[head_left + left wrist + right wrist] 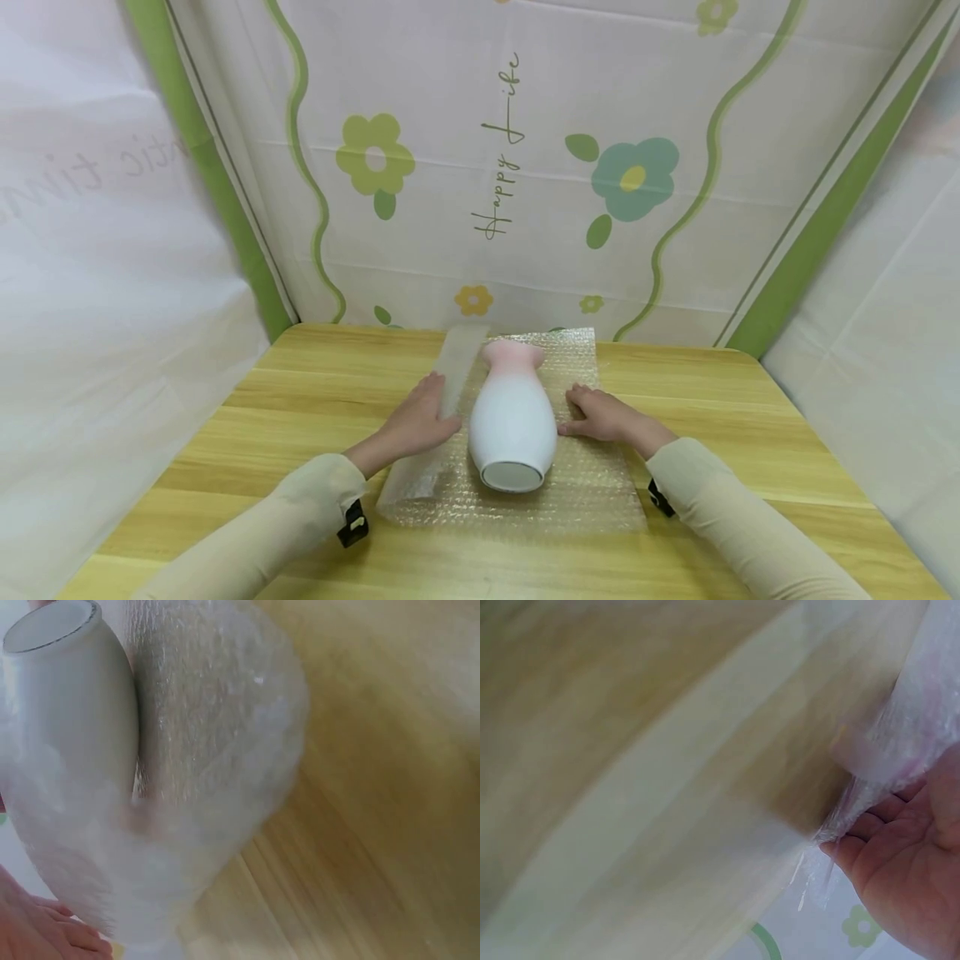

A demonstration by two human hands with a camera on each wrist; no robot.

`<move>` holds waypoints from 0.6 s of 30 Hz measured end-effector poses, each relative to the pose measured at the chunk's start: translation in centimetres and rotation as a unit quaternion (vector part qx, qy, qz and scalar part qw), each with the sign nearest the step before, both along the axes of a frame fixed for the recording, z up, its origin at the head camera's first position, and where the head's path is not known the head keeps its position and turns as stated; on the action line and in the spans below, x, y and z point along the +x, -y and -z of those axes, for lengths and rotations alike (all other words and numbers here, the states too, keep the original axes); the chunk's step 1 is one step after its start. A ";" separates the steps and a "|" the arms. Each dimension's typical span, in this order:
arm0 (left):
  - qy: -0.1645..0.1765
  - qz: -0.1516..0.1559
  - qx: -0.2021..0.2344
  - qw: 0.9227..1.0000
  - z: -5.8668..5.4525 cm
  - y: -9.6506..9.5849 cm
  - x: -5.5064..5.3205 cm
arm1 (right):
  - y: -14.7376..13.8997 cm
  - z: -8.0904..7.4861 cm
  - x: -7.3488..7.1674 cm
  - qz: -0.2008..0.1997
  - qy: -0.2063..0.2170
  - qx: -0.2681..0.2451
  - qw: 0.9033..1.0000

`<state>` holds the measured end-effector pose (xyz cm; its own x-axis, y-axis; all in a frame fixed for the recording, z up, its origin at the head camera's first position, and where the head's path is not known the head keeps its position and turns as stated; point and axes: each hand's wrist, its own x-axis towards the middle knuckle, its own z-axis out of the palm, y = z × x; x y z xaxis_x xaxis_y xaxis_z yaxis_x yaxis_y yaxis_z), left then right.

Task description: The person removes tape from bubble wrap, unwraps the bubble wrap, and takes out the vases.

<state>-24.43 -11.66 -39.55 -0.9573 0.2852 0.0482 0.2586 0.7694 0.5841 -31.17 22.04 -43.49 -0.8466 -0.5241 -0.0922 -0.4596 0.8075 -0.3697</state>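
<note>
A vase (513, 421), pink at the neck and white over its round body, lies on its side on a sheet of bubble wrap (517, 515). Its base faces the person and its neck points away. My left hand (422, 422) rests at the folded left flap of the wrap, fingers stretched forward and thumb toward the vase. My right hand (600, 415) is at the sheet's right part, beside the vase body. In the right wrist view, curled fingers (877, 821) hold the edge of the bubble wrap (922, 697). The left wrist view shows the wrap beside the vase (71, 727).
The wooden table (300, 433) extends around the sheet on both sides. A white flowered curtain (517, 208) hangs behind the table's far edge, and white cloth (112, 292) hangs at the sides. Black straps (352, 523) sit on both wrists.
</note>
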 end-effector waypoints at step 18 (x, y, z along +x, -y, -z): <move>0.007 0.000 -0.003 1.000 0.6 2.8 -0.3 | 0.1 -0.1 0.0 -0.006 -0.007 0.003 1.000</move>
<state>-24.72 -14.43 -40.12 -0.9579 0.2854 0.0323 0.2500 0.7730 0.5831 -31.13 21.98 -43.42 -0.8414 -0.5339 -0.0833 -0.4746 0.8039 -0.3584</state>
